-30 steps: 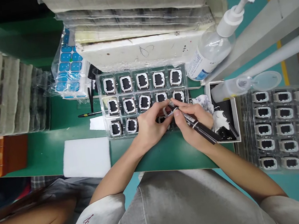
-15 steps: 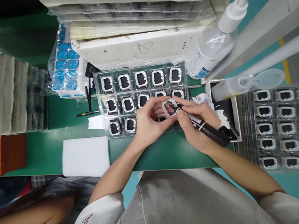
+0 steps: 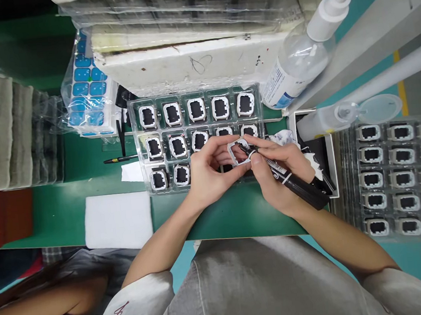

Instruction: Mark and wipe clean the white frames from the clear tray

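Note:
A small white frame (image 3: 235,156) is held between the thumb and fingers of my left hand (image 3: 212,175), above the front of a clear tray (image 3: 138,135). My right hand (image 3: 278,175) grips a black marker (image 3: 292,184), its tip against or very near the frame's inner edge; actual contact cannot be made out. Fingertips of my right hand also touch the frame's upper side. Several white-rimmed black parts sit in the tray's pockets, and my hands hide some of the front ones.
Stacked trays (image 3: 180,10) and a pump bottle (image 3: 292,73) stand behind. A white pad (image 3: 117,221) and a pen (image 3: 120,159) lie left. At right are an open box (image 3: 331,165) and another filled tray (image 3: 404,177). A person's arm (image 3: 48,302) shows lower left.
The marker's rear end has tilted slightly down and right in my right hand. My left hand keeps its hold on the frame. The whole view has shifted slightly.

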Demonstrator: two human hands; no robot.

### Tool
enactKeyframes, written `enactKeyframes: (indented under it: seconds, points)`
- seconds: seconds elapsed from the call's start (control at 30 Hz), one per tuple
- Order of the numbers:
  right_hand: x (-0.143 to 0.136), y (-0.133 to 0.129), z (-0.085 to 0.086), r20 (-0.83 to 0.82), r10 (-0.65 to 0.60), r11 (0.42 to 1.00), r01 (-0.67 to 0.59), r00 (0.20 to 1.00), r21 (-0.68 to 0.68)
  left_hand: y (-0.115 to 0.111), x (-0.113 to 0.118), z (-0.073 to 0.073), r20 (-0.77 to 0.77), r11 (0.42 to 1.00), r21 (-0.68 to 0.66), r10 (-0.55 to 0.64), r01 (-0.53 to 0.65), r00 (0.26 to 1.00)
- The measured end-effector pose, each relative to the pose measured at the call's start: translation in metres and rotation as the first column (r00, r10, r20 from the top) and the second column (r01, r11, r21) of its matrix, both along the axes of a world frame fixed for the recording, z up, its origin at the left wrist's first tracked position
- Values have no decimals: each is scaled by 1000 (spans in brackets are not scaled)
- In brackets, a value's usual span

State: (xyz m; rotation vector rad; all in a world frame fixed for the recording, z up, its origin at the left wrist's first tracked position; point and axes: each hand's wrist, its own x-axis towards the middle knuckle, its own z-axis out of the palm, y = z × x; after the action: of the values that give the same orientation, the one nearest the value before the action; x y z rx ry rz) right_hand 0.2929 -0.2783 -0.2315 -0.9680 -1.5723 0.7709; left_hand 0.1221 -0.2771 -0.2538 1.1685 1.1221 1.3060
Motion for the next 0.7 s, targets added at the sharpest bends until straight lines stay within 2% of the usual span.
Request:
enactKeyframes:
  seconds: [0.17,0.37,0.47,0.53,0.6,0.7]
  points:
    - [0,2,-2,-36,8,1000,-8,999,3,1,-1,-2,10,999,34,-20,20,1000]
    - [9,4,4,-95,-146,980,157,985,121,2,-4,-2,40,999,5,-52,52,998]
    - [26,-4,10,-63,-224,961,231,973,149,2,-4,-3,35,999,8,-42,41,999]
    - [43,-13,9,3,-309,925,300,951,234,2,-4,-3,20,999,22,-35,34,999]
    - [63,-24,3,67,-401,876,360,914,322,0,-3,-2,-1,999,42,-32,32,1000]
    - [90,-40,-10,186,-525,828,448,831,336,-5,-1,2,-43,995,87,-47,51,998]
